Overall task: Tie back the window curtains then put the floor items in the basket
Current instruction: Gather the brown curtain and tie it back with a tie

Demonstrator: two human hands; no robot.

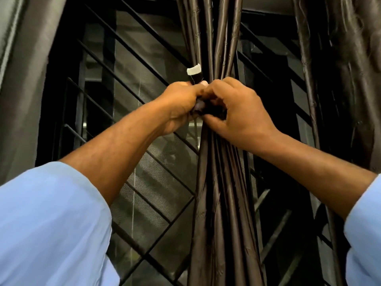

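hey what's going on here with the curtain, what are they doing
A person in light blue sleeves is tying back a dark brown curtain in front of a barred window. The curtain is gathered into a tight bunch, and the left hand and right hand both grip a dark tie band at its narrowest point. The band's white-tipped end sticks up, apparently not yet fastened.

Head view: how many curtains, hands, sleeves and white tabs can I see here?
Curtains: 3, one gathered, one left, one right
Hands: 2, left hand, right hand, both holding the tie
Blue sleeves: 2
White tab: 1
Total: 8
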